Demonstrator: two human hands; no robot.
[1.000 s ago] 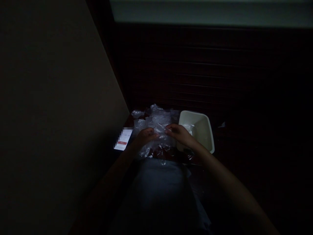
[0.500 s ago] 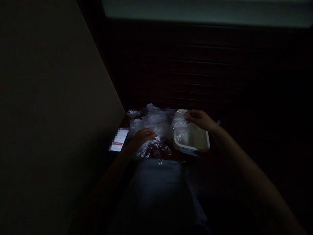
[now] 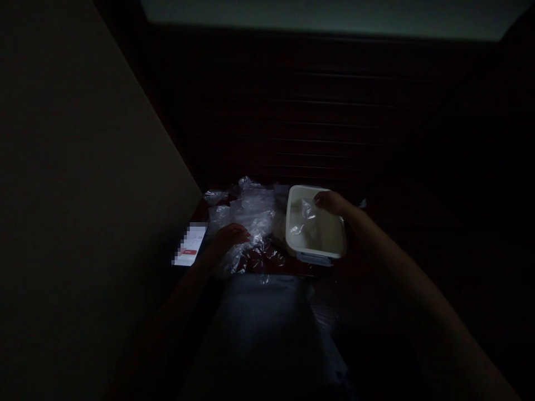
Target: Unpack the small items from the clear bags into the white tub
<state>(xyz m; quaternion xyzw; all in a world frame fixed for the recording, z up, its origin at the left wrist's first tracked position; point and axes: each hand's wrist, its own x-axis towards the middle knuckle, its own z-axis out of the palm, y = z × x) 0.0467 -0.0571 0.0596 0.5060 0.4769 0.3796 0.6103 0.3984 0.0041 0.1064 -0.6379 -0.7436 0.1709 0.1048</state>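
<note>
1. Fingers [image 3: 321,198] of the right hand [image 3: 333,204] are bent and close together, over the far part of the pale container [image 3: 330,242]; whether they pinch anything, I cannot tell.
2. Just left of these fingertips, inside the container, is a piece of clear plastic [image 3: 308,209]; contact with it I cannot make sure in this poor light.
3. Left-hand fingers [image 3: 238,228] are lightly curved, lying side by side, with the tips at the pile of clear plastic bags [image 3: 257,201]. If they press or pinch some film, I cannot tell. The left hand [image 3: 227,238] is palm down.
4. This crumpled pile spreads beyond and to the right of the left fingers, between them and the container.
5. The container stands open, its body mostly below and left of the right fingers; a greyish latch [image 3: 314,259] is on its near side.
6. Left of the left fingers, near the wrist, a phone [image 3: 192,245] is lit.
7. Farther out, beyond both hands' fingers, rises a dark slatted panel [image 3: 326,111]; well to their left is a dull wall [image 3: 75,167].
</note>
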